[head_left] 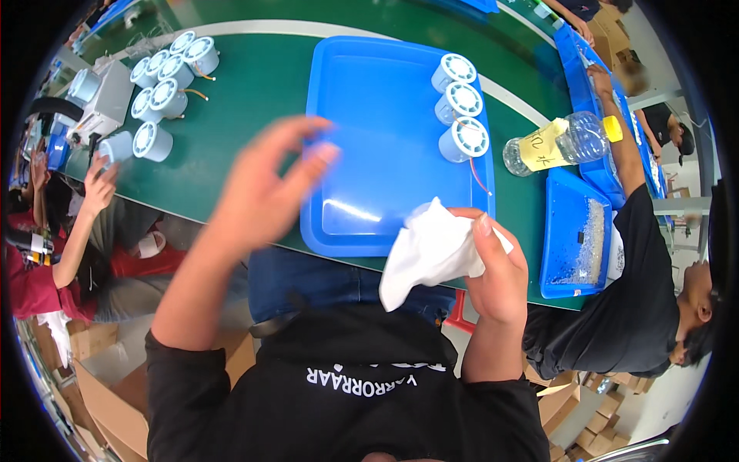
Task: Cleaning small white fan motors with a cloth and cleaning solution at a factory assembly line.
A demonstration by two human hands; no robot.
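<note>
My right hand (500, 269) is closed on a crumpled white cloth (431, 250), just over the near edge of the blue tray (331, 242). The thumb lies on top of the cloth, which hangs down to the left. My left hand (269, 177) is over the tray's left edge, smeared by motion. Its thumb and fingers are apart, with nothing seen between them. Along the tray's right side stand three pale blue round housings with slotted tops, such as this housing (466, 138), from which a thin red wire hangs.
Several similar housings (169, 96) stand on the green table (231, 92) at the left. A clear bottle with a yellow cap (612, 128) lies right of the tray, near a blue bin (558, 254) of small parts. Co-workers sit on both sides; one's hand (100, 181) touches a housing.
</note>
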